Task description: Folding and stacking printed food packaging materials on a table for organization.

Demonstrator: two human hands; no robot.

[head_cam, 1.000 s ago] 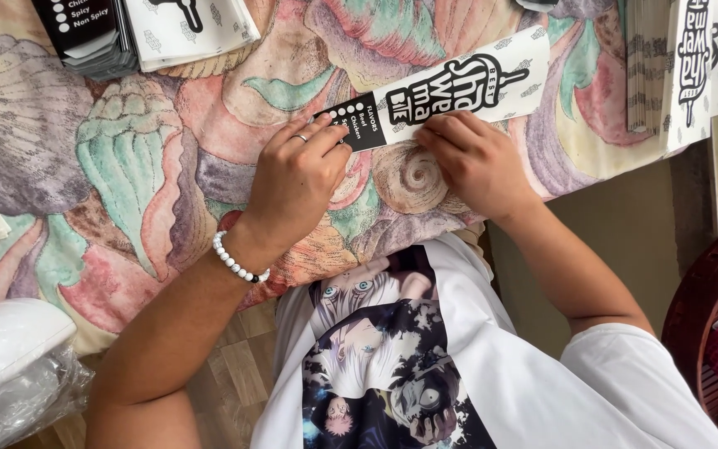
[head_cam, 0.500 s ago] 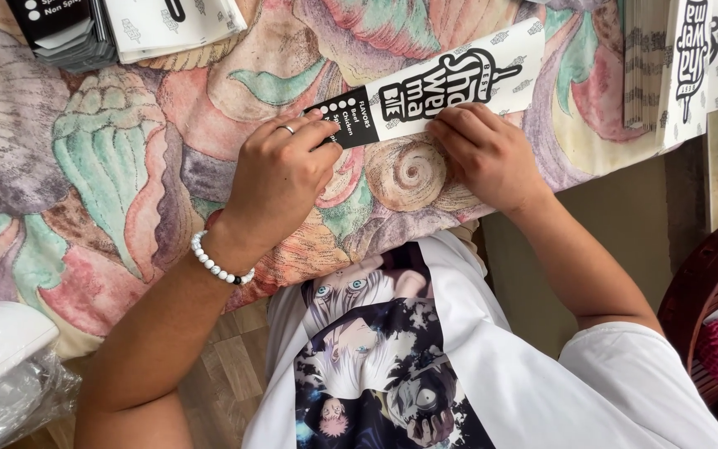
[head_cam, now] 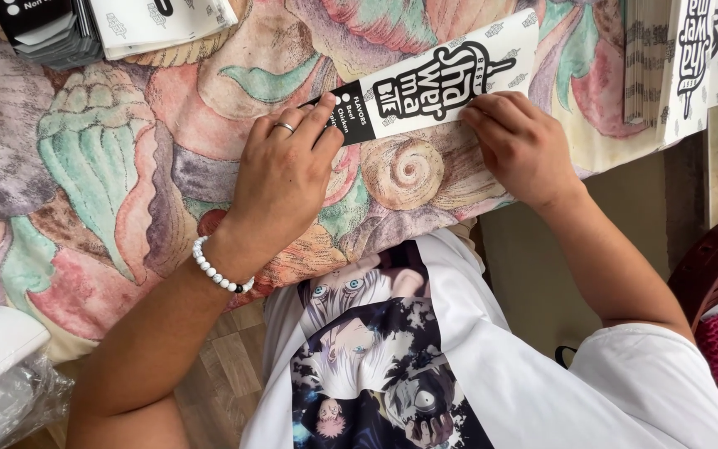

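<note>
1. Left hand lies palm-down with the fingers spread flat. The fingertips pin the black end of a long paper sleeve to the cloth, pressing rather than gripping. There's a ring on one finger and a white bead bracelet at the wrist.

2. Right hand has its fingers curled over the sleeve's lower edge near the middle. It looks like a press or pinch along that edge, but I can't tell if the fingertips are tucked under the paper.

3. To do this well, I'd say keep the left fingertips planted so the strip can't slide. Run the right fingers along the edge in one even pass, staying square to it so the crease doesn't wander.

4. The sleeve is a narrow white strip with bold black lettering and a black block at its left end. It lies flat and slightly slanted, right end higher, near the front edge of the work surface.

5. Underneath is a seashell-print cloth in pinks and greens.

6. Further out are a stack of flat sleeves top left, and another pile top right.
</note>
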